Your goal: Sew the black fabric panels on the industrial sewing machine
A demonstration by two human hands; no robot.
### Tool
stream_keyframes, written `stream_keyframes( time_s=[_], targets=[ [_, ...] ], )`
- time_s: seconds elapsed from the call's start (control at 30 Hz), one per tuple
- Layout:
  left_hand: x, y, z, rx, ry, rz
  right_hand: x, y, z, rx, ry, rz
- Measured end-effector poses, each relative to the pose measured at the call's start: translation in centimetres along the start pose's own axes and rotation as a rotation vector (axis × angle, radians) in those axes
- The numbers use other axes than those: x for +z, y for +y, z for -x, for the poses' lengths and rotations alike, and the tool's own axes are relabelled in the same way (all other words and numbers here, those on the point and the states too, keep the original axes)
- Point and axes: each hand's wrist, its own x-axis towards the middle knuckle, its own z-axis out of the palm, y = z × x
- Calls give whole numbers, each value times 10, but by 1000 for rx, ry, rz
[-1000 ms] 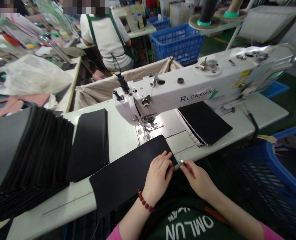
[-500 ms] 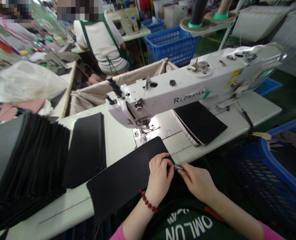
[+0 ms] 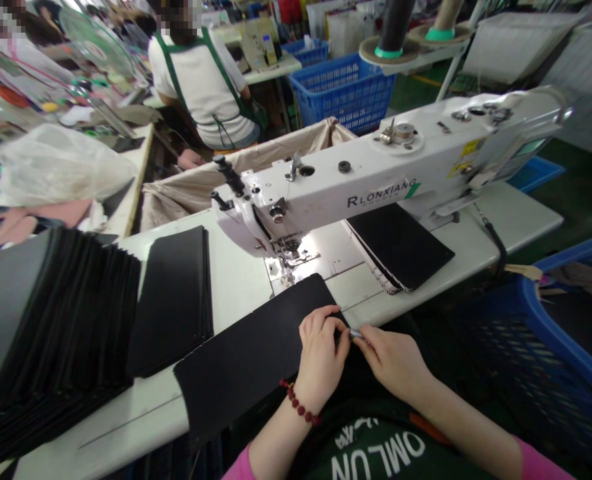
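A long black panel (image 3: 256, 347) lies at a slant on the white sewing table (image 3: 236, 287), its far end just in front of the sewing machine's needle area. My left hand (image 3: 322, 353), with a red bead bracelet at the wrist, is closed on the panel's near right edge, thumb and fingers pinched. Just right of it, my right hand (image 3: 393, 360) pinches a small grey metallic tool (image 3: 357, 335) whose tip meets the panel edge by my left fingertips. What the tip touches is hidden.
The white sewing machine (image 3: 326, 193) spans the table. Black panels (image 3: 401, 247) lie under its arm; a thin stack (image 3: 171, 300) and a tall stack (image 3: 66, 313) stand left. A blue basket (image 3: 531, 320) is at the right. A person (image 3: 206, 93) sits beyond the cloth-lined bin.
Both hands keep nearly the same place and grip. The seated person's head and upper body have shifted slightly.
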Motion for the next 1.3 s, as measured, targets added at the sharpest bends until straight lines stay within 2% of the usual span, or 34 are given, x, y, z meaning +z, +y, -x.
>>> stream_keyframes(
  time_s=[0.1, 0.17, 0.3, 0.37, 0.43, 0.5, 0.6, 0.67, 0.73, 0.8, 0.9, 0.97, 1.03, 1.1, 1.2, 1.3],
  targets=[
    [-3, 0, 3, 3, 2, 45, -3, 1, -1, -4, -1, 15],
    [-15, -3, 7, 26, -16, 106, -7, 3, -1, 3, 5, 11],
    [-61, -24, 30, 250, -113, 165, -15, 15, -2, 43, 40, -32],
    [-85, -43, 49, 367, -163, 134, -16, 19, -5, 24, 55, -61],
    [-104, -65, 71, 390, -160, 43, -16, 20, -10, -24, 79, -87],
    [-117, -86, 93, 333, -111, -107, -13, 16, -17, -101, 86, -101],
    [-133, -115, 122, 181, -87, -324, -11, 7, -28, -245, 9, -77],
    [-144, -128, 139, 92, -118, -352, -13, 2, -35, -324, -61, -57],
    [-157, -134, 152, 20, -114, -250, -18, -3, -40, -367, -121, -109],
    [-169, -131, 160, -93, -8, -78, -28, -8, -43, -366, -139, -260],
    [-186, -115, 163, -371, 337, 96, -48, -20, -47, -250, -64, -498],
    [-193, -104, 158, -553, 493, 157, -61, -29, -49, -146, 6, -575],
    [-196, -96, 150, -681, 516, 261, -70, -36, -50, -72, 37, -615],
    [-197, -92, 142, -748, 502, 411, -76, -41, -52, -30, 32, -643],
    [-197, -91, 135, -777, 494, 574, -77, -43, -54, -10, 32, -662],
    [-198, -89, 133, -753, 491, 571, -75, -42, -55, 1, 36, -671]
  ],
)
